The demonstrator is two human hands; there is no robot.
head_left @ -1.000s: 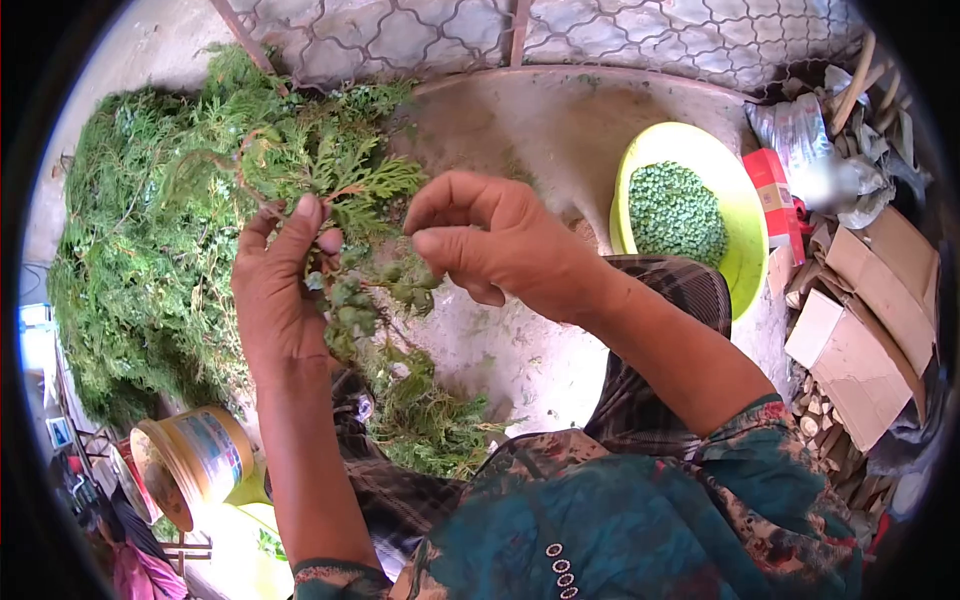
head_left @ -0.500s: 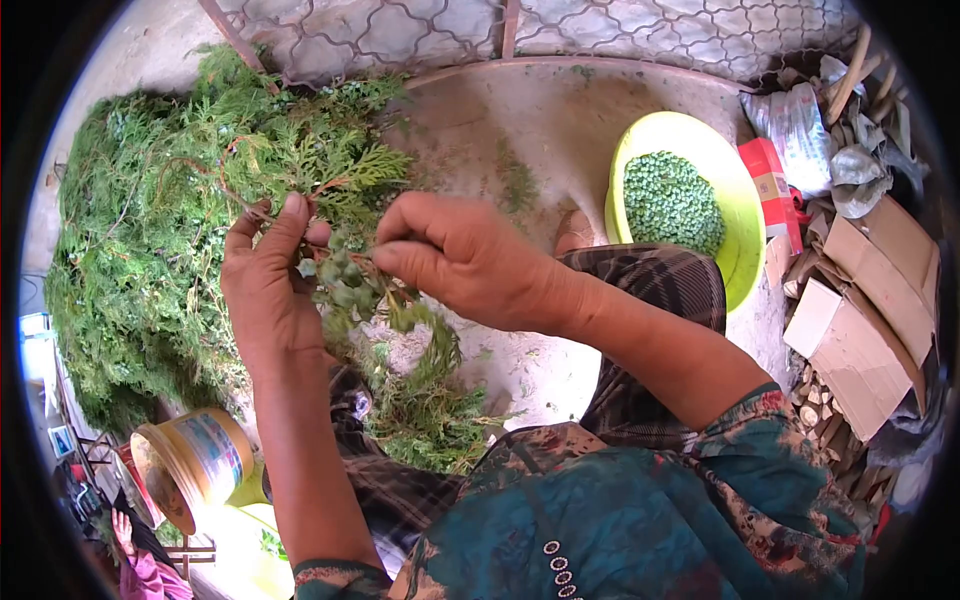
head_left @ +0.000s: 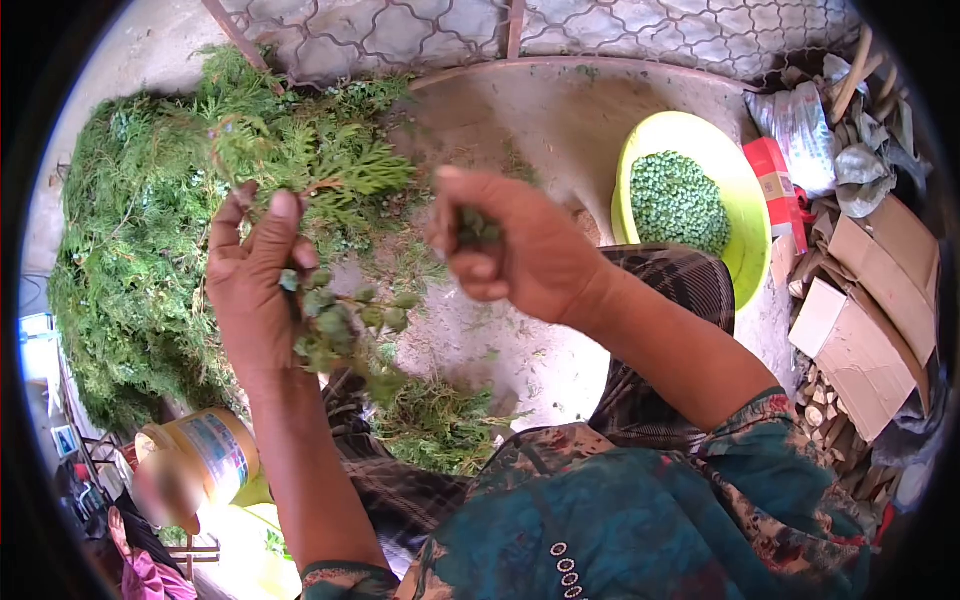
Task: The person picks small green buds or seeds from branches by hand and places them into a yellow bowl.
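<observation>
My left hand [head_left: 258,275] is closed, its thumb and fingers pinching a conifer sprig [head_left: 335,325]. Blue-green cones and flat scaly leaves hang from the sprig below the fingers. Over the bare floor to the right, my right hand [head_left: 535,245] is curled around a few green cones [head_left: 478,228], which show inside the palm. A gap separates it from the sprig. A large heap of cut conifer branches [head_left: 140,250] lies behind and left of my left hand. Beyond my right forearm, a yellow-green basin [head_left: 750,245] holds many loose green cones [head_left: 680,203].
Loose clippings [head_left: 440,425] lie on the floor between my knees. At right are a red box [head_left: 770,185], cardboard pieces [head_left: 865,310] and stacked wood. A yellow bucket [head_left: 222,450] lies tipped at lower left, near another person in pink clothing [head_left: 150,575]. A metal lattice [head_left: 620,35] crosses the back.
My right hand has moved away from the sprig, up and to the right, turning so the cones in its palm show. My left hand has shifted slightly left with the sprig.
</observation>
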